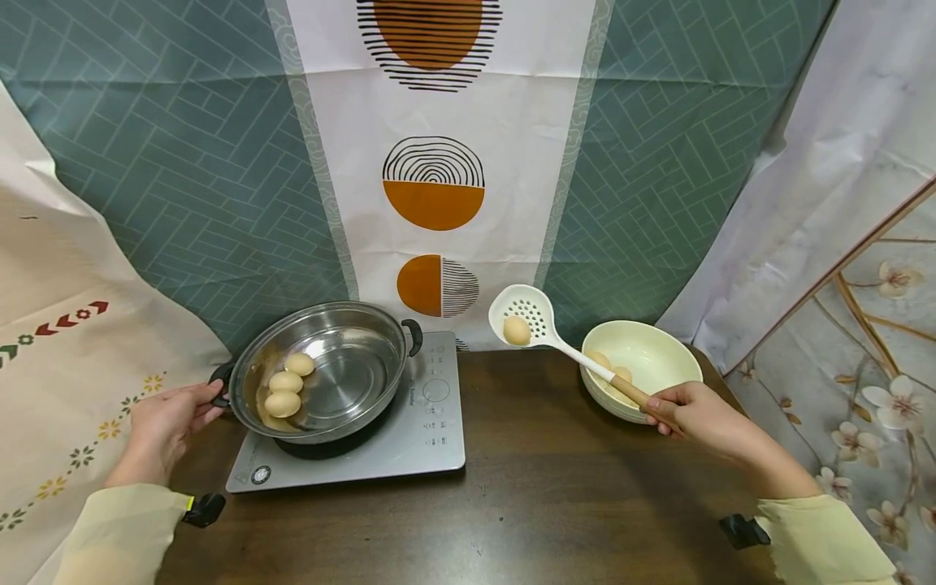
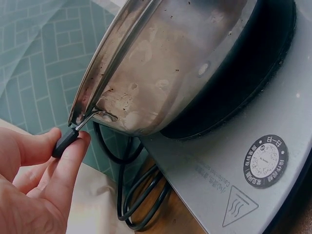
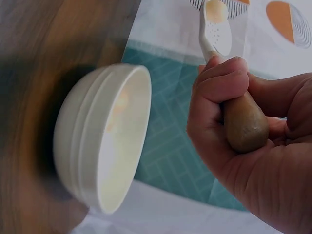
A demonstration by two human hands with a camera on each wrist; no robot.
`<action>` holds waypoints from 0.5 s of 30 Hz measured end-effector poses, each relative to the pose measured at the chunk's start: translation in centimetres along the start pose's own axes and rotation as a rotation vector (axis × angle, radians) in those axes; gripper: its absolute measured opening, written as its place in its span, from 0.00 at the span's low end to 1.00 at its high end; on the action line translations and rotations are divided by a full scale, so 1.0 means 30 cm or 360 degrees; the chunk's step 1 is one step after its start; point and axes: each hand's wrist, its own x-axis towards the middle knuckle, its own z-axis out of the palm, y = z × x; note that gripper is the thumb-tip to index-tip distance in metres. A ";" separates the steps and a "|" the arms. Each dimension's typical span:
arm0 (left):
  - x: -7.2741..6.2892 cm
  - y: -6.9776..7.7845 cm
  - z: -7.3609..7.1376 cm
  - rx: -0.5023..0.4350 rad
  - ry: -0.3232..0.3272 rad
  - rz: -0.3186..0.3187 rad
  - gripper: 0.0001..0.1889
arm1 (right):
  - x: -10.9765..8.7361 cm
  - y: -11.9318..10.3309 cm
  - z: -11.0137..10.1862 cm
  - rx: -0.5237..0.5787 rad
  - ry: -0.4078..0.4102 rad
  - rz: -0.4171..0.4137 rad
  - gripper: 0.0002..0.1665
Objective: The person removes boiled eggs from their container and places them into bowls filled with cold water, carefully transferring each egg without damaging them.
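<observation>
My left hand (image 1: 170, 418) pinches the black side handle (image 2: 66, 141) of a steel pot (image 1: 398, 382) between thumb and fingers. Three eggs (image 1: 283, 404) lie together at the left inside the pot. In my right hand (image 1: 698, 414) is the wooden handle (image 3: 245, 124) of a white slotted skimmer (image 1: 537, 305), fingers wrapped round it. One egg (image 1: 517, 331) rests in the skimmer's head, raised between pot and bowl. Below the skimmer handle stands a cream bowl (image 1: 669, 345) with eggs at its left side, partly covered by the handle.
The pot is over a silver induction cooktop (image 1: 431, 451) on a dark wooden table (image 1: 497, 520). A black cable (image 2: 121, 195) loops beside the cooktop's left edge. Patterned cloth (image 1: 475, 122) hangs close behind the table, with more curtains at both sides.
</observation>
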 end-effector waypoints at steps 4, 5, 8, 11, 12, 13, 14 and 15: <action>0.001 0.000 0.000 -0.0003 -0.0004 0.0007 0.06 | -0.031 0.039 -0.036 -0.0024 0.0063 0.0039 0.20; 0.001 0.000 0.000 -0.0005 -0.0004 0.0008 0.06 | -0.039 0.048 -0.044 -0.0031 0.0077 0.0051 0.20; 0.000 -0.001 0.001 -0.0011 -0.0004 0.0015 0.06 | -0.063 0.075 -0.070 -0.0072 0.0111 0.0080 0.22; -0.001 -0.001 0.002 -0.0014 -0.0009 0.0024 0.06 | -0.088 0.101 -0.097 -0.0100 0.0131 0.0112 0.23; -0.001 -0.002 0.001 -0.0015 -0.0011 0.0026 0.06 | -0.097 0.111 -0.107 -0.0111 0.0136 0.0128 0.23; 0.000 -0.002 0.001 -0.0016 -0.0013 0.0027 0.07 | -0.106 0.121 -0.116 -0.0112 0.0136 0.0137 0.24; 0.000 -0.001 0.001 -0.0017 -0.0017 0.0030 0.07 | -0.115 0.132 -0.124 -0.0104 0.0138 0.0149 0.24; 0.000 -0.001 0.000 -0.0017 -0.0020 0.0031 0.07 | -0.123 0.143 -0.133 -0.0099 0.0138 0.0155 0.25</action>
